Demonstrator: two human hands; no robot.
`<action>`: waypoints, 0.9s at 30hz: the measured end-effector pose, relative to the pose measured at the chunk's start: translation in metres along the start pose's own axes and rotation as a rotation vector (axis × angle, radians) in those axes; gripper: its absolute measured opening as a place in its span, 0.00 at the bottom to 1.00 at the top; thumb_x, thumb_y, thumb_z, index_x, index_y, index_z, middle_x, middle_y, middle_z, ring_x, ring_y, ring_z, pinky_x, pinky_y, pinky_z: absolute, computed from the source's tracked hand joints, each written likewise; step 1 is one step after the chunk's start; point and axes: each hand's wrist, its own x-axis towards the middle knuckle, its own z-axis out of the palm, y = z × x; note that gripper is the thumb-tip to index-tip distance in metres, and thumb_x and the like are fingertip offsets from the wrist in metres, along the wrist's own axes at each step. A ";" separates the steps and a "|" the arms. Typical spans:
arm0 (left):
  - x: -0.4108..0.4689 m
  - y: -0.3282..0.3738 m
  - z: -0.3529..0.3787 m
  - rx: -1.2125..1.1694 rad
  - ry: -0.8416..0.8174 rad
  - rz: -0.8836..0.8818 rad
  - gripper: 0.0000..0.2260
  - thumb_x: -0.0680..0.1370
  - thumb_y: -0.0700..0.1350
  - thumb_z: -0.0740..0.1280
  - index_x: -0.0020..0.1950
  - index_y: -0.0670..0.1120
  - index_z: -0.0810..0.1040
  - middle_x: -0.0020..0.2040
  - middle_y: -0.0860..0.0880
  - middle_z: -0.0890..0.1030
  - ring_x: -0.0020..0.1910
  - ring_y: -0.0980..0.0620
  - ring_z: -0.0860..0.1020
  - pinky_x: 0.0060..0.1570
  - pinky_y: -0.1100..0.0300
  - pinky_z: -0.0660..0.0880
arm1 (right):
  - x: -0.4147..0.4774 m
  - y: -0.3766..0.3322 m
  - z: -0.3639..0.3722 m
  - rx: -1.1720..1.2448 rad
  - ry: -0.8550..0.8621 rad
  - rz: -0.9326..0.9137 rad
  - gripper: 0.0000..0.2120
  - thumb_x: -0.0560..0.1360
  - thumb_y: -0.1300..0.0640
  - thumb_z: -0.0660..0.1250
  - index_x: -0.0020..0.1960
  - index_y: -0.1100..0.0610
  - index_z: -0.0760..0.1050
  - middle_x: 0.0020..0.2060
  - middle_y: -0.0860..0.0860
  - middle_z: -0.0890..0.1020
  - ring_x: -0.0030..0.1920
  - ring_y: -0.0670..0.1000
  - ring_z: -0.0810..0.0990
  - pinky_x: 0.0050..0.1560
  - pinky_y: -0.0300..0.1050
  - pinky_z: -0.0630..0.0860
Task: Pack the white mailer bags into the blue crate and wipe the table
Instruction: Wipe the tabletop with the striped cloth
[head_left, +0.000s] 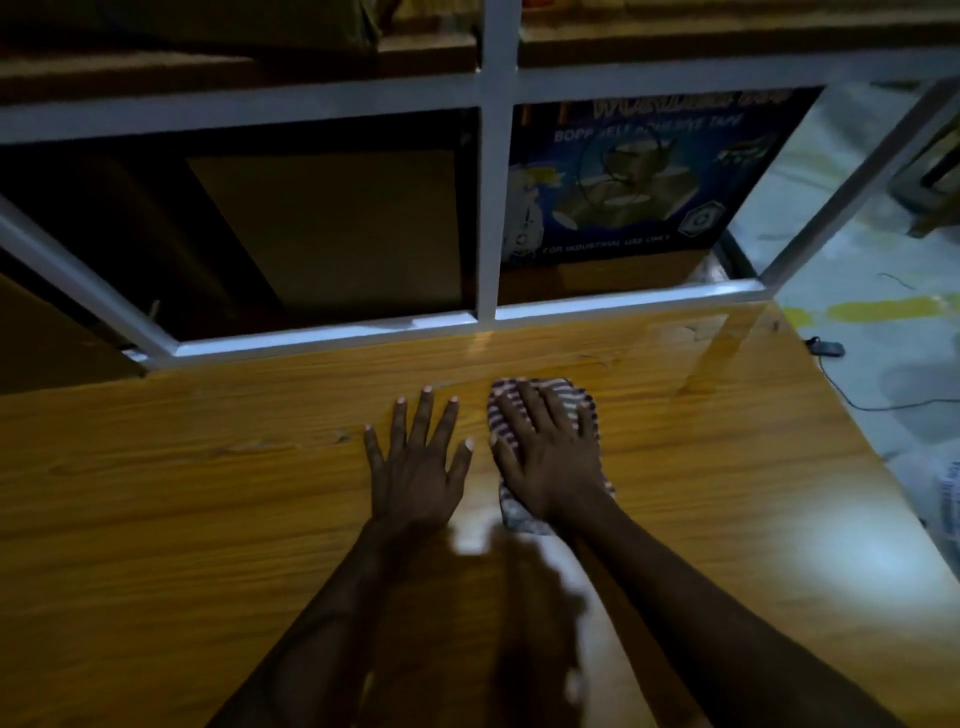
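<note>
On the wooden table (182, 493), from the head view: the left hand (415, 462) lies flat on the bare top, fingers spread and straight, holding nothing. Just beside it, the right hand (548, 457) presses down on a striped cloth (579, 402), fingers straight across it, not curled round it. The cloth sits mid-table, towards the far edge. Beyond stands a white metal frame (488, 208), with a blue printed carton (639, 182) behind it.
</note>
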 end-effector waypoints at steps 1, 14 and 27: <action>0.008 0.001 -0.002 0.005 0.001 -0.003 0.29 0.83 0.67 0.43 0.83 0.63 0.40 0.82 0.56 0.34 0.81 0.47 0.33 0.75 0.33 0.33 | 0.012 -0.001 -0.003 0.006 -0.011 -0.052 0.31 0.82 0.33 0.44 0.82 0.40 0.47 0.82 0.47 0.49 0.82 0.52 0.46 0.77 0.63 0.40; 0.073 0.001 -0.009 -0.004 0.005 -0.013 0.30 0.83 0.69 0.42 0.83 0.62 0.41 0.83 0.56 0.36 0.82 0.46 0.35 0.75 0.32 0.34 | 0.085 0.030 -0.012 0.030 -0.008 0.030 0.30 0.81 0.32 0.44 0.81 0.39 0.50 0.82 0.45 0.51 0.82 0.51 0.48 0.78 0.64 0.44; -0.003 0.038 0.017 -0.010 0.014 0.042 0.31 0.83 0.69 0.45 0.83 0.60 0.42 0.83 0.55 0.36 0.82 0.47 0.34 0.77 0.36 0.34 | -0.042 0.049 -0.013 -0.002 -0.009 0.021 0.31 0.81 0.32 0.45 0.82 0.41 0.51 0.82 0.46 0.52 0.82 0.51 0.51 0.77 0.64 0.50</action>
